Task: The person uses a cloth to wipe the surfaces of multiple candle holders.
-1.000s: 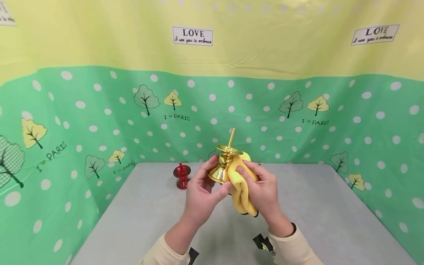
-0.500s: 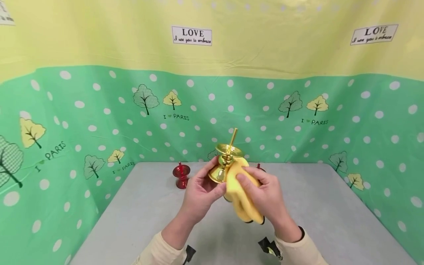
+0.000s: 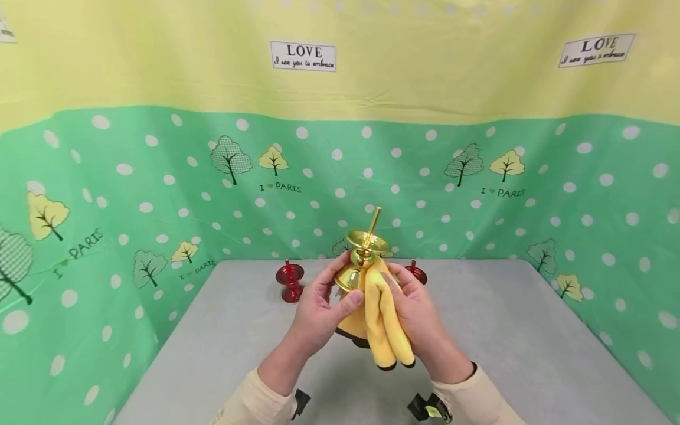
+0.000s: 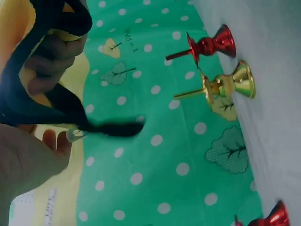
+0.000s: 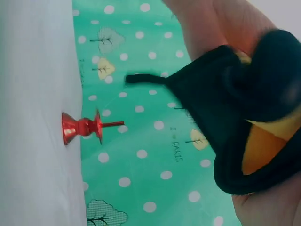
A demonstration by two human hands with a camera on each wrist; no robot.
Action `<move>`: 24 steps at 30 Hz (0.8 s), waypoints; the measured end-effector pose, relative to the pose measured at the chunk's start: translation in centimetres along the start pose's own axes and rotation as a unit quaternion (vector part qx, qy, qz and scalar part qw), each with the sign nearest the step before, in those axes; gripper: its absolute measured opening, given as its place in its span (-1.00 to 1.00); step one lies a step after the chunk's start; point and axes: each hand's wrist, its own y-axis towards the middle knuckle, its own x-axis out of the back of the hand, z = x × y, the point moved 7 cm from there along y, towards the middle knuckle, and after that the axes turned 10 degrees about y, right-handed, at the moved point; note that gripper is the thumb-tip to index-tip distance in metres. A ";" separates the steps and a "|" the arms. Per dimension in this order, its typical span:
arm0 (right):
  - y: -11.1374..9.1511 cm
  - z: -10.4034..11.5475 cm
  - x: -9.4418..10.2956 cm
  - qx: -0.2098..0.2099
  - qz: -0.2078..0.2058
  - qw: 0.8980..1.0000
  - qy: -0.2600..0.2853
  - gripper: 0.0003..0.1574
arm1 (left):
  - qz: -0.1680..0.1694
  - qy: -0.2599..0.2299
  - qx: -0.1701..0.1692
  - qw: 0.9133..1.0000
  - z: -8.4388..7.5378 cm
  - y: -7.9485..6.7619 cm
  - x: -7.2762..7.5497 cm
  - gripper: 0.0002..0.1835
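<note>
Raised above the table in the head view is a shiny gold candle holder (image 3: 363, 258), tilted, its thin spike pointing up and slightly right. My left hand (image 3: 313, 310) grips it by the flared base, thumb in front and fingers behind. My right hand (image 3: 425, 316) pinches a yellow cloth (image 3: 383, 324) with dark edging against the holder's right side, below the dish. Folds of cloth hang between the two hands, and part of it spreads below the base. Both wrist views show mostly the dark underside of the cloth (image 5: 211, 99), which hides the held holder.
Standing on the grey table (image 3: 494, 348) are a red candle holder (image 3: 291, 288) at back left and another red candle holder (image 3: 417, 273) partly behind my right hand. The left wrist view also shows a second gold candle holder (image 4: 228, 86) standing there. A printed curtain (image 3: 425, 159) surrounds the table.
My right hand has shifted the cloth along the holder. Its folds now hang more straight down, with a flap spreading left under the base. The left hand keeps its hold on the candle holder.
</note>
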 end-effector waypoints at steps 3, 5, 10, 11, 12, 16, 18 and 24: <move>0.1 -0.2 -0.1 0.002 -0.020 1.000 0.004 -0.54 | -0.021 0.076 -0.015 0.997 -0.7 -0.2 0.5 -0.28; 0.0 -0.2 -0.1 0.009 -0.037 0.999 -0.007 -0.54 | -0.031 0.107 -0.035 0.993 -1.5 -0.2 0.6 -0.29; -0.6 0.4 -0.5 0.038 -0.062 0.996 -0.045 -0.59 | -0.070 0.130 -0.051 0.988 -3.3 -0.1 1.2 -0.37; -0.7 0.5 -0.6 0.045 -0.065 0.996 -0.051 -0.60 | -0.079 0.129 -0.048 0.987 -3.6 -0.1 1.3 -0.39; -0.8 0.6 -0.7 0.051 -0.066 0.995 -0.057 -0.60 | -0.086 0.126 -0.037 0.988 -3.6 0.0 1.4 -0.40; -1.2 1.1 -0.8 0.092 -0.082 0.986 -0.108 -0.63 | -0.098 0.077 0.004 0.992 -3.3 0.1 1.7 -0.43; -1.4 1.3 -0.7 0.120 -0.092 0.978 -0.144 -0.64 | -0.113 0.058 0.032 0.991 -2.8 0.1 2.1 -0.45; -2.3 1.6 -1.2 0.216 -0.080 0.943 -0.239 -0.62 | -0.144 0.035 0.114 0.982 -1.1 0.2 3.3 -0.55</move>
